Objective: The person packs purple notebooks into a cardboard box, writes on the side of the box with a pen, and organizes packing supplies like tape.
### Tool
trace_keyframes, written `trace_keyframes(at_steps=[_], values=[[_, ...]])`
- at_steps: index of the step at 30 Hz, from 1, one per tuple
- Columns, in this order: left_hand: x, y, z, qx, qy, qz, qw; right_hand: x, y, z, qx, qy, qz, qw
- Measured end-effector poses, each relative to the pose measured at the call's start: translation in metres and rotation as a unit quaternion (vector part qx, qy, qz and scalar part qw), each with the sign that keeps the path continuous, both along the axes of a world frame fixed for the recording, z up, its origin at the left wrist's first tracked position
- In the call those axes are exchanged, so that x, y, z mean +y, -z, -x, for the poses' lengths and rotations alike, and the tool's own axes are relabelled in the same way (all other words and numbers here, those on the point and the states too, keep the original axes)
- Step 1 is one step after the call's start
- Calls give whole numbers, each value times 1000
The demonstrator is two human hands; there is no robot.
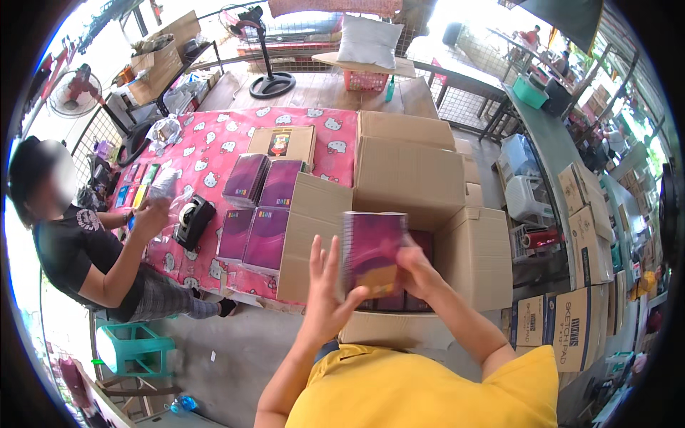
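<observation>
Over an open cardboard box (pixel 474 253), a purple spiral notebook (pixel 374 246) with an orange patch at its lower part is held up. My right hand (pixel 419 269) grips its right edge, thumb on the front cover. On the spiral side, my left hand (pixel 327 292) is open with fingers spread upward; its thumb is by the notebook's lower left corner, and I cannot tell whether it touches. More purple notebooks lie inside the box, partly hidden by the held one and my right hand. Left of the box flap, stacks of similar notebooks (pixel 246 178) sit on the pink table cover.
A co-worker (pixel 93 242) in black stands at the left by the pink-covered table (pixel 203 164). A black tape dispenser (pixel 194 222), a flat carton (pixel 303 139) and small coloured packs lie there. Cartons (pixel 578 328) stand right, a teal stool (pixel 135 349) lower left.
</observation>
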State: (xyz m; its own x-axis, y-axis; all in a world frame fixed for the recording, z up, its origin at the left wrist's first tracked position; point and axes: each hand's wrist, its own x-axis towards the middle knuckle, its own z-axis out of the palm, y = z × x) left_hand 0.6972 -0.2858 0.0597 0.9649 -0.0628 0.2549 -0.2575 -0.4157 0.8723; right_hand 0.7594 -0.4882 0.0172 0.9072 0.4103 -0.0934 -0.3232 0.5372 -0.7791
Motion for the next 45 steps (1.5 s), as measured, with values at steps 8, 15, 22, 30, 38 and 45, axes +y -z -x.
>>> trace_keyframes(at_steps=[8, 15, 22, 30, 38, 45], values=[[50, 8, 25, -111, -320, 71, 938, -123, 212, -106, 209, 174, 337, 901], [105, 97, 39, 16, -464, 272, 843, -3, 213, -118, -170, 200, 692, 672], [158, 162, -62, 144, -632, 249, 719, -13, 180, -118, -243, 308, 666, 634], [228, 146, -57, 151, -538, 193, 807, -15, 192, -145, -287, 323, 633, 643], [235, 70, -56, 75, -526, 5, 847, 19, 120, -104, -282, 382, 621, 623], [212, 88, -50, 100, -493, 119, 856, 56, 82, -82, -191, 335, 493, 780]])
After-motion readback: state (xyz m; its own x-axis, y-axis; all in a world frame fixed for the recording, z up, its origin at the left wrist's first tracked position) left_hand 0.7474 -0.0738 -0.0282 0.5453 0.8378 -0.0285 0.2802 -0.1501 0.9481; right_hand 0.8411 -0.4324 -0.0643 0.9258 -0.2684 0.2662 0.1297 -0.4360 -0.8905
